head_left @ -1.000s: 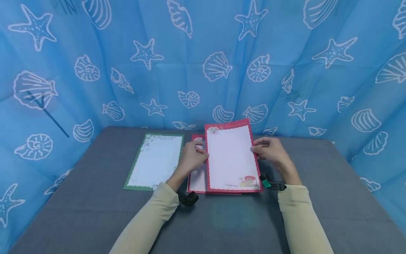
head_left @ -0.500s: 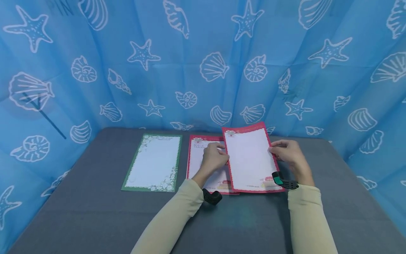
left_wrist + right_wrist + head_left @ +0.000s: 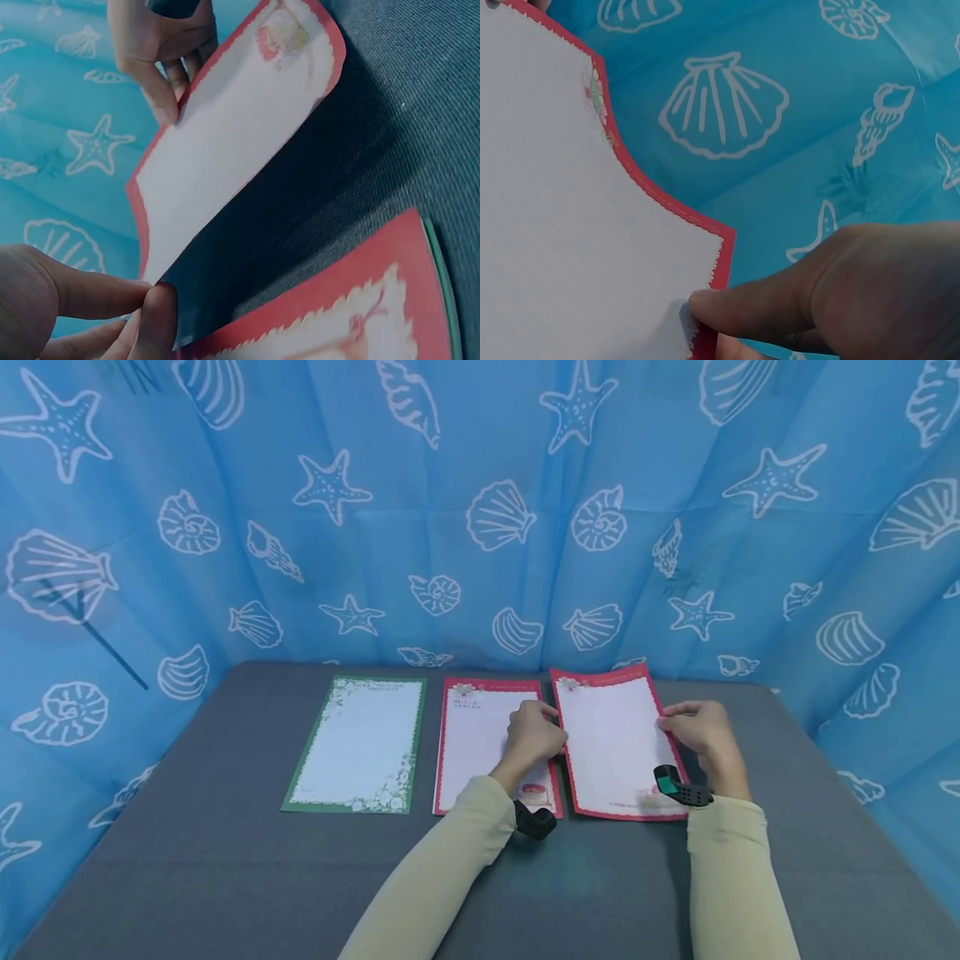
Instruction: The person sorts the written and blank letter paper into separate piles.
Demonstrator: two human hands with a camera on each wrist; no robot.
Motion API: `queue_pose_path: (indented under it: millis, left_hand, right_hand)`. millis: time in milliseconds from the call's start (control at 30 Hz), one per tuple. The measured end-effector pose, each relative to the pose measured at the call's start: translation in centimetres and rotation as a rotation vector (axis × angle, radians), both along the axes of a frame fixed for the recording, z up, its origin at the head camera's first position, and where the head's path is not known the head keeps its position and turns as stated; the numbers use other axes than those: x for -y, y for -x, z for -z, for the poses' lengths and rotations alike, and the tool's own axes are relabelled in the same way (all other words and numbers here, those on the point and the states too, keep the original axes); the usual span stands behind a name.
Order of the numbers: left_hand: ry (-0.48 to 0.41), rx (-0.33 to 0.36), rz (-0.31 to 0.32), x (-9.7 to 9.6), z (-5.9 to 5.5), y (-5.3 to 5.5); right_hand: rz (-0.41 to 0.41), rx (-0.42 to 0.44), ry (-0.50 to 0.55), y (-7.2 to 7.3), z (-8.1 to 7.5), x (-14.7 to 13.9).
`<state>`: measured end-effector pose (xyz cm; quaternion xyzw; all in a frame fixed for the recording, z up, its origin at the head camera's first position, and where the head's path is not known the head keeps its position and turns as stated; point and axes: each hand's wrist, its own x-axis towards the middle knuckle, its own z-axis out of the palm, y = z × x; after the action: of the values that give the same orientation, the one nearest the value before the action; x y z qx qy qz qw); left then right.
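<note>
A red-bordered sheet of paper (image 3: pixel 615 743) is held up by both hands, slightly bowed above the table. My left hand (image 3: pixel 534 735) pinches its left edge between thumb and forefinger, as the left wrist view also shows. On the opposite edge, my right hand (image 3: pixel 703 727) pinches the paper, thumb (image 3: pixel 742 304) on the printed face. Beneath my left forearm lies a second red-bordered sheet (image 3: pixel 480 743), partly hidden by that hand. Its corner in the left wrist view has a green edge (image 3: pixel 442 289) showing under it.
To the left a green-bordered sheet (image 3: pixel 360 743) lies flat on the grey tablecloth (image 3: pixel 225 860). Behind the table hangs a blue curtain (image 3: pixel 420 468) with white shells and starfish. Each wrist wears a black strap (image 3: pixel 693 793).
Both hands have carried the held red-bordered sheet to the right and lowered it, off the other red-bordered sheet. More of that lower sheet shows now.
</note>
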<state>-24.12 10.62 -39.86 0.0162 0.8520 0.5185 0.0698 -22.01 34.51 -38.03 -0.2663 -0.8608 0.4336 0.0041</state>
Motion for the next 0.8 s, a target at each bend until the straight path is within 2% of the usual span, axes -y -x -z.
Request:
queue_pose_path:
  millis: [200, 467, 800]
  left_hand:
    - [0.059, 0.033, 0.004, -0.8, 0.1, -0.2]
    - [0.167, 0.017, 0.038, -1.2, 0.1, 0.0]
    - [0.168, 0.069, 0.079, -1.5, 0.0, 0.2]
  right_hand:
    - [0.015, 0.033, -0.019, -0.9, -0.7, 0.6]
    - [0.045, 0.041, -0.064, -0.9, -0.2, 0.5]
    - [0.066, 0.084, -0.117, -1.1, 0.2, 0.3]
